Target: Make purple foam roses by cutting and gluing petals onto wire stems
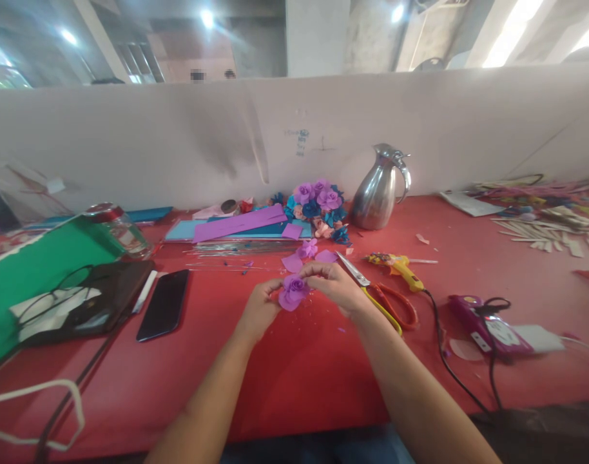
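Note:
A purple paper flower [293, 293] with curled petals is held up over the red table, between my two hands. My left hand [261, 306] pinches its left edge with thumb and fingers. On the other side, my right hand [334, 287] has its fingertips closed at the flower's upper right petals. Just beyond lie loose purple petals [291, 262] and a smaller purple flower piece [308, 248]. Scissors [385, 303] with red and yellow handles rest right of my right hand, beside a yellow glue gun [401, 269].
A bunch of purple, blue and pink paper flowers [318, 201] stands at the back, near a steel jug [377, 190]. Purple paper strips [239, 224] and thin wires [246, 247] lie left of it. A phone [164, 304] and glasses [57, 293] are at left; a purple power strip [490, 327] with cords is at right.

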The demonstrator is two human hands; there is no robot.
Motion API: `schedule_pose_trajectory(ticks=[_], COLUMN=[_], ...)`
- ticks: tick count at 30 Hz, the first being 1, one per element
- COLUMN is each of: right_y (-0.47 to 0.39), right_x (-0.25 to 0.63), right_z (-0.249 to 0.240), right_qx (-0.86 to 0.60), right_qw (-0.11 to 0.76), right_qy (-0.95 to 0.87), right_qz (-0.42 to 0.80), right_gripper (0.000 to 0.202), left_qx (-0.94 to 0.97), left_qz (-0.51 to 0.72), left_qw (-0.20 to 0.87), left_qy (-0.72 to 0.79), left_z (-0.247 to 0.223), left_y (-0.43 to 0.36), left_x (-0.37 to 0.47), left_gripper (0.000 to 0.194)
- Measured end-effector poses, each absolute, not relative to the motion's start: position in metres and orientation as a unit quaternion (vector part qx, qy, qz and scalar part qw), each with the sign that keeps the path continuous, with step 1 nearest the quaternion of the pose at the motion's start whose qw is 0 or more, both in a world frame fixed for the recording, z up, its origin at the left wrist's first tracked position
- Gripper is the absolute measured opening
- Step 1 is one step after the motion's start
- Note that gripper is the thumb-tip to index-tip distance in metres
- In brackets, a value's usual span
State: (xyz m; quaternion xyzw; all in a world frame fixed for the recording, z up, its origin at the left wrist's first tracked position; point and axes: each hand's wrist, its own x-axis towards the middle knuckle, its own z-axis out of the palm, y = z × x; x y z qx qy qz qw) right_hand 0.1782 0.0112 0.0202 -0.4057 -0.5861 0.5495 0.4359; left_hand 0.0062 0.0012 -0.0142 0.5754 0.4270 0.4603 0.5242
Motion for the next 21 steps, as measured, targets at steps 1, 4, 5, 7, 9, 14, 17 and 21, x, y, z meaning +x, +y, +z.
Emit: schedule_pose_trajectory(ticks=[1,4,5,7,9,14,17,21], right_y=[0.0113,0.0113,0.0113,0.0115,0.0117,0.0105,0.0085,0.008], right_x=[0.1783,0.1784,0.1784,0.1781,0.1777,0.1764,0.1746,0.172], right_z=[0.0198,0.0194,0.0193,0.019,0.0183,0.0176,0.0181,0.0184], right_qx=[-0.407,-0.404,-0.402,-0.401,-0.402,-0.397,-0.385,-0.386], right_qw=[0.436,0.435,0.431,0.424,0.424,0.432,0.42,0.448], right_qy=[-0.584,-0.587,-0.59,-0.592,-0.585,-0.568,-0.578,-0.542], right_qz=[0.55,0.551,0.552,0.556,0.563,0.577,0.584,0.597], right_gripper=[0.012,0.015,0.016,0.016,0.016,0.018,0.021,0.019], left_qx=[0.577,0.58,0.582,0.587,0.592,0.604,0.627,0.648], left_qz=[0.46,0.452,0.447,0.439,0.437,0.435,0.427,0.433], left_qw=[0.524,0.527,0.529,0.531,0.528,0.516,0.495,0.461], left_qy=[0.426,0.427,0.427,0.425,0.423,0.425,0.424,0.424], left_z=[-0.0145,-0.0145,-0.0143,-0.0137,-0.0129,-0.0115,-0.0127,-0.0134], left_y=[0.0012,0.0007,0.0004,-0.0003,-0.0009,-0.0008,-0.0006,-0.0011], left_x=[0.0063,0.0071,0.0075,0.0082,0.0087,0.0086,0.0075,0.0062], left_gripper=[0.034,0.034,0.033,0.032,0.03,0.031,0.03,0.026])
